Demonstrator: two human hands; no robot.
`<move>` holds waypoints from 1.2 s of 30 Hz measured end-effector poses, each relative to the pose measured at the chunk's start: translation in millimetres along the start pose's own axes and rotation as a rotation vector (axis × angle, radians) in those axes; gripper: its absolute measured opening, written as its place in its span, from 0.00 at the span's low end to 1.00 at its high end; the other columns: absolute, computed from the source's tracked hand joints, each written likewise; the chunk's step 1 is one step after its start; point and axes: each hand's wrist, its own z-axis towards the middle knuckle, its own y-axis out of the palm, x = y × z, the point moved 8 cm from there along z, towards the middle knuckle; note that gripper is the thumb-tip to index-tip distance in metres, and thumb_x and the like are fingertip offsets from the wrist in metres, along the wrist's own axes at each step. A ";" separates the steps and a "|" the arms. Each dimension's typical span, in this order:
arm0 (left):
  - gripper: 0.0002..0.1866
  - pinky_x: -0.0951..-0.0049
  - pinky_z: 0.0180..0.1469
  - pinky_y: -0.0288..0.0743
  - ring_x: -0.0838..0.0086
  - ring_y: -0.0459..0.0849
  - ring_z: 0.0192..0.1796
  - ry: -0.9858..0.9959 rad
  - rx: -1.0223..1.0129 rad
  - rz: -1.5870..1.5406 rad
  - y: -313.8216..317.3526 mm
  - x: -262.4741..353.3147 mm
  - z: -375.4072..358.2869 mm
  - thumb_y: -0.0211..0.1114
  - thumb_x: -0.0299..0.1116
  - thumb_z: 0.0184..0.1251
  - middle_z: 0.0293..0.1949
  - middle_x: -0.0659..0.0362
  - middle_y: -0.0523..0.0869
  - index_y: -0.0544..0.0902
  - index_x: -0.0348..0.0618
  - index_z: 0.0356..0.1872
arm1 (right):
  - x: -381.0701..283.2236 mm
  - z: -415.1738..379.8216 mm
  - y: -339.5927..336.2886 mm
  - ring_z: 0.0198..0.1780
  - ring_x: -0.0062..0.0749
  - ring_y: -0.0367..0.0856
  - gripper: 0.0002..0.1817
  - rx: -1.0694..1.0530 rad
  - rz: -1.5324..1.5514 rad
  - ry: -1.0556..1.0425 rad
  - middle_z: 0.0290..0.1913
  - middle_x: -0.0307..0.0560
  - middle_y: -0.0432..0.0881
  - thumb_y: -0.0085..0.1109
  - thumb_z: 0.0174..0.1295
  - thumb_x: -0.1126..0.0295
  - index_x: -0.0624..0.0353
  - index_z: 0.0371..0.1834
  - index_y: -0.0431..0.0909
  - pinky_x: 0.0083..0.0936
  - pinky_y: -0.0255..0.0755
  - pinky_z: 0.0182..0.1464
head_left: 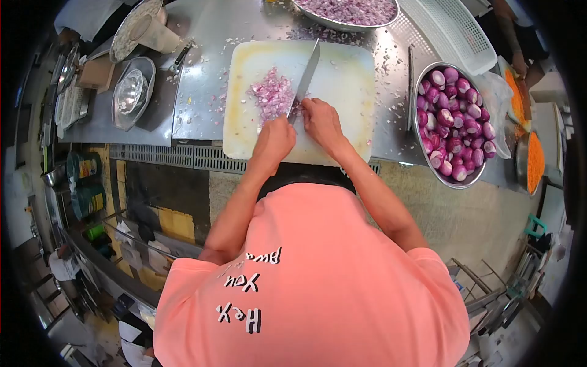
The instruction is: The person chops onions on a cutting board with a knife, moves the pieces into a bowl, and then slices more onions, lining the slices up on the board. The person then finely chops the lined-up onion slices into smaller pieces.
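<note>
Coral shirt (pixel 312 275) is filling the foreground as a worker's bare hands are meeting around a knife (pixel 307 74) on a pale cutting board (pixel 348 70). Closed around the knife's near end, the left hand (pixel 275 142) is holding it with the blade pointing away, its tip reaching the board's far edge. The right hand (pixel 323 122) is bunching its fingers together just beside the blade.

Chopped onion (pixel 273 95) is lying left of the knife, between the blade and the board's left edge. Open board is stretching to the right of the blade, while the near edge is running close to the worker's waist, at the front of the metal table (pixel 205 79). Scraps are dotting the strip between the board and an oval bowl (pixel 419 122) of peeled purple onions (pixel 452 122) on the right. Beyond the far edge, a second bowl (pixel 348 27) is holding more chopped onion, near a white perforated basket (pixel 455 37).

Fingers are hiding the knife's handle, and whatever the right fingertips are gripping is hard to make out. The frame is cutting off the second bowl, and another person's hand (pixel 520 64) is showing at upper right, mostly in shadow.
</note>
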 end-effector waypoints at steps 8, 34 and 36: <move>0.13 0.46 0.38 0.78 0.36 0.84 0.34 -0.058 -0.063 -0.019 2.3 7.3 5.0 0.54 0.30 0.68 0.28 0.29 0.81 0.78 0.25 0.34 | 2.2 -5.4 -5.7 0.38 0.58 0.80 0.05 0.050 0.044 -0.020 0.32 0.59 0.80 0.55 0.58 0.78 0.62 0.35 0.79 0.48 0.74 0.41; 0.11 0.66 0.20 0.69 0.71 0.74 0.13 0.005 -0.324 -0.234 28.0 -34.5 -31.4 0.57 0.32 0.71 0.14 0.53 0.76 0.81 0.32 0.40 | 123.3 -62.5 -263.2 0.43 0.47 0.85 0.13 0.655 -0.205 0.283 0.43 0.55 0.86 0.67 0.53 0.74 0.62 0.43 0.85 0.35 0.78 0.48; 0.13 0.64 0.23 0.71 0.67 0.74 0.14 -0.087 -0.327 -0.267 16.3 -63.7 -26.4 0.59 0.32 0.69 0.16 0.50 0.79 0.82 0.32 0.47 | 156.4 -71.0 -287.0 0.48 0.53 0.83 0.19 0.540 -0.517 0.372 0.45 0.59 0.86 0.69 0.54 0.63 0.63 0.46 0.85 0.41 0.75 0.55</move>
